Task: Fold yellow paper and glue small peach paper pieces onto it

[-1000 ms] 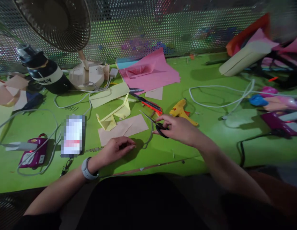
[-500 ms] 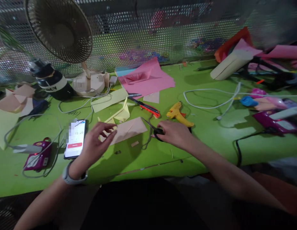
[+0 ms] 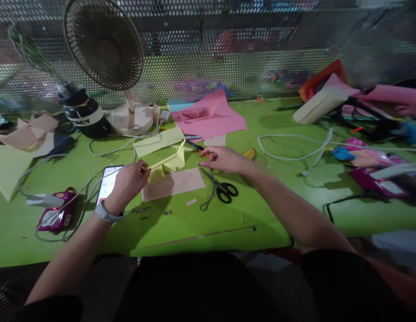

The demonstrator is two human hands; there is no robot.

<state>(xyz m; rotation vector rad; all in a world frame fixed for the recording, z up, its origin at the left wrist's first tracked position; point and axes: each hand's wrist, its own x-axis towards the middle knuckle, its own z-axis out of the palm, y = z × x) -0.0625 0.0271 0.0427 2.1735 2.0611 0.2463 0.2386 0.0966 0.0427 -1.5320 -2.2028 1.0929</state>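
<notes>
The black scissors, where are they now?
In the head view, the scissors lie on the green table, slightly right of centre, beside the looped grey cord and right of the beige paper strip.

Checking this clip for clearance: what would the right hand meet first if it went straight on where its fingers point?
Most likely the folded yellow paper, lying to the left of the right hand; height is hard to judge, so the hand might pass above it.

Perforated panel (image 3: 194, 58) behind green tabletop (image 3: 194, 221)
</notes>
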